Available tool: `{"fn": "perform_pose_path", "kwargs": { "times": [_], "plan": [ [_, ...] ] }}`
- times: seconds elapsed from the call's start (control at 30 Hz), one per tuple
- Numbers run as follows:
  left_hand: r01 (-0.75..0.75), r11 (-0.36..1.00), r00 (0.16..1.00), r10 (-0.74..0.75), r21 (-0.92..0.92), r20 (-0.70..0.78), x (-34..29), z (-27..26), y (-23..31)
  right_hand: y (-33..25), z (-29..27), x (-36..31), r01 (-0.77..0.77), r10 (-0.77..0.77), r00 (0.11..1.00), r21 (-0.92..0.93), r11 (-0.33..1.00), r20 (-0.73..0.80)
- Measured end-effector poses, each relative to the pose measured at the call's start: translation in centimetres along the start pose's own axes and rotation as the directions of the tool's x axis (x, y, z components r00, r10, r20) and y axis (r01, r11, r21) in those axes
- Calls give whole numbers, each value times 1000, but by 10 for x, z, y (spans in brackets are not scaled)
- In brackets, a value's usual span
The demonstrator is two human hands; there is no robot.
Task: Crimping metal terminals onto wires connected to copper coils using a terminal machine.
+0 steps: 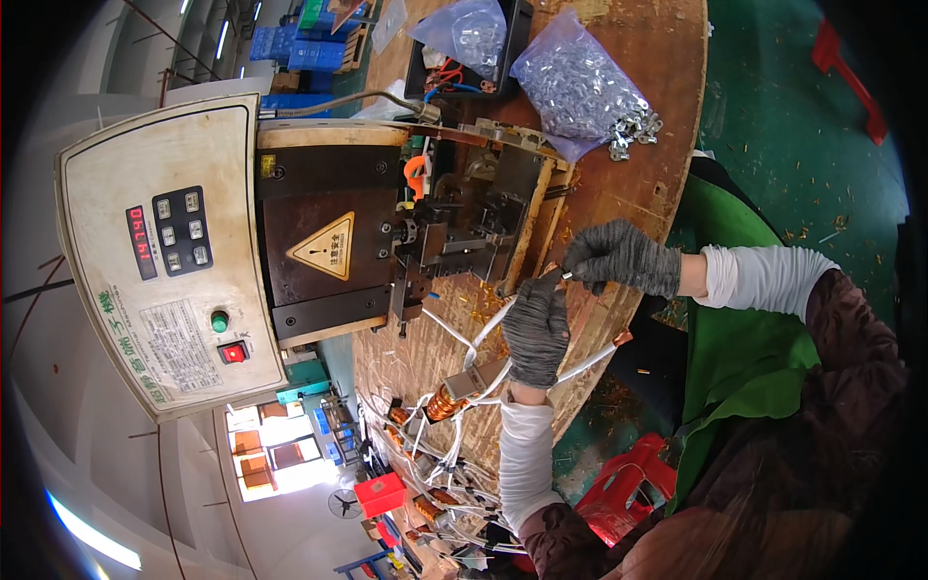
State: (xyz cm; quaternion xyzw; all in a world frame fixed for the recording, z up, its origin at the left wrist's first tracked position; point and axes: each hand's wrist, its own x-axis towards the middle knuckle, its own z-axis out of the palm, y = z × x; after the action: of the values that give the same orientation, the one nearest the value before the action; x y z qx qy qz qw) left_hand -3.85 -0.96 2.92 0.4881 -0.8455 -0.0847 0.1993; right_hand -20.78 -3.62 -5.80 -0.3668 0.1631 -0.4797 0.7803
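Observation:
My gloved right hand (623, 259) is closed in a pinch on a small silver terminal (567, 275), just off the table edge side of the machine. My gloved left hand (537, 331) meets it fingertip to fingertip, closed round the end of a white wire (505, 314). A bit of bare copper (552, 266) shows between the hands; the gloves partly hide how wire and terminal meet. From the left hand, white leads run toward a coil wound with copper (446, 402). A crimping press (464, 242) stands close beside the fingers.
On the wooden table (633, 188) lie a plastic bag of silver terminals (580, 82) and a black bin (517, 53) with another bag and tools. More wired coils (430, 507) crowd the lower part. A red stool (628, 488) stands by the table, and copper scraps litter the green floor.

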Motion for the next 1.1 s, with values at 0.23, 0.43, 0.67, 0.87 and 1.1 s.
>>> {"fn": "perform_pose_path", "kwargs": {
  "times": [0.23, 0.43, 0.67, 0.87, 1.1],
  "plan": [
    [-100, 973, 995, 97, 209, 24, -8, -3, -5, -1, 7, 1, -10, 10, 1000, 30, 999, 0],
    [159, 978, 970, -129, -138, 207, 5, -9, 4, -1, -4, -3, 76, -74, 997, -83, 994, 19],
    [168, 967, 962, -119, -190, 246, 3, -17, -4, -7, 7, 0, 337, -360, 932, -499, 799, 52],
    [204, 956, 917, -110, -213, 382, 8, -30, -10, -24, 8, 7, 391, -415, 897, -704, 593, 149],
    [486, 712, 869, -335, -507, 363, -15, -31, -43, -38, 5, 26, -77, 88, 996, -232, 970, 34]
  ]
}}
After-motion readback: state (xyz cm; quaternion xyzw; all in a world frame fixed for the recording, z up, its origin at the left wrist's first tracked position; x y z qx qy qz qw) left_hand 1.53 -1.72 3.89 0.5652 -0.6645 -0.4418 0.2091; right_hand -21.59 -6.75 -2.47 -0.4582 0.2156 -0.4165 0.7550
